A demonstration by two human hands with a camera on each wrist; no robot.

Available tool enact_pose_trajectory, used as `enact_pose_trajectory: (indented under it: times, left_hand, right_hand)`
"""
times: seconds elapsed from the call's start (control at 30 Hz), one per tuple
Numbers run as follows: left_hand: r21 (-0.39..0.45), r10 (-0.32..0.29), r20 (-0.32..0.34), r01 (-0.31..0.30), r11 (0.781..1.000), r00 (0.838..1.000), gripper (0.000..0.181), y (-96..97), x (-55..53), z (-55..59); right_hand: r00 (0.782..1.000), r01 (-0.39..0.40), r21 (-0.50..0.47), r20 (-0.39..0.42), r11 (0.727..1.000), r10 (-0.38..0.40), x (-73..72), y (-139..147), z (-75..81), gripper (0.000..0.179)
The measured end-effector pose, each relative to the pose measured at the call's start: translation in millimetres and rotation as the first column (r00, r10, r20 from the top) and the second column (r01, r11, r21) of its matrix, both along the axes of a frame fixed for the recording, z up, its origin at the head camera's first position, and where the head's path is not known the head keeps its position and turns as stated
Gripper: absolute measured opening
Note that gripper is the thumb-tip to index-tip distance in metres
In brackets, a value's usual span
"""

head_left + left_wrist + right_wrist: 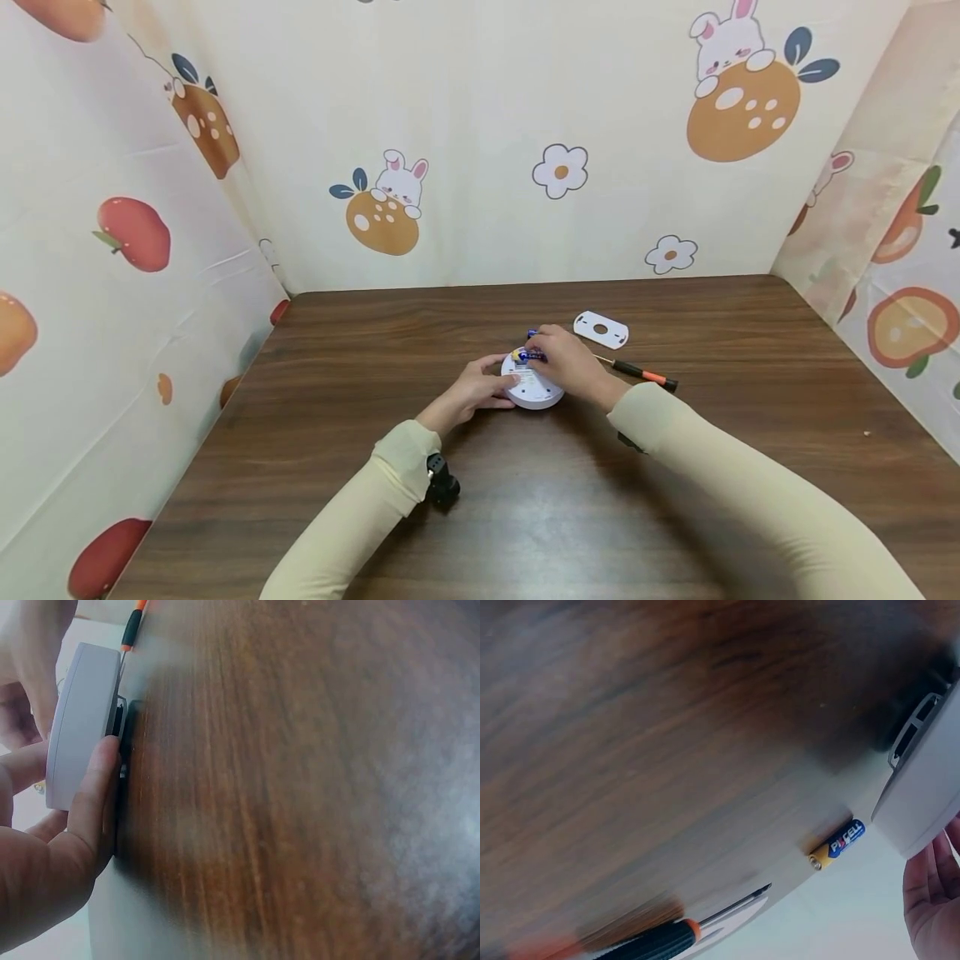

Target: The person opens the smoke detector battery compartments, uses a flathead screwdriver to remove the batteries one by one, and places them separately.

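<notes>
My left hand (480, 387) grips the edge of a round white device (531, 392), its thumb on the printed upper face. In the left wrist view, fingers (90, 787) of that hand reach along the side and underneath the device. My right hand (567, 358) pinches a blue-and-yellow battery (533, 356) over the recess in the device's far part. A second battery (838, 844), also blue and yellow, lies on the table just beyond the device. A wire-like bracket (913, 729) sticks out from the device's underside.
A screwdriver (641, 373) with a black and orange handle lies right of my right hand. Behind it is a flat white plate (601, 330) with a round hole. The brown wooden table (360, 358) meets patterned cloth walls (480, 108) at the back and sides.
</notes>
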State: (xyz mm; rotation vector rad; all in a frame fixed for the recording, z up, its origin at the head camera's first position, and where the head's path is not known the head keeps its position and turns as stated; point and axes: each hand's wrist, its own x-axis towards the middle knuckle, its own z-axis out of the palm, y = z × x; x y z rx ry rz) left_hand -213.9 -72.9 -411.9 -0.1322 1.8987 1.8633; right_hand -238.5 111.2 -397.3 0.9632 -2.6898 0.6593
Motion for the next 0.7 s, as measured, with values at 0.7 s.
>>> enact_pose_trajectory:
  times: [0.7]
  left_hand:
    - [-0.002,0.008,0.003,-0.008,1.0,1.0,0.052,0.8,-3.8,-4.7]
  right_hand:
    - [0.998,-0.06,-0.023,-0.03,0.998,0.059,-13.0,4,13.9,0.013]
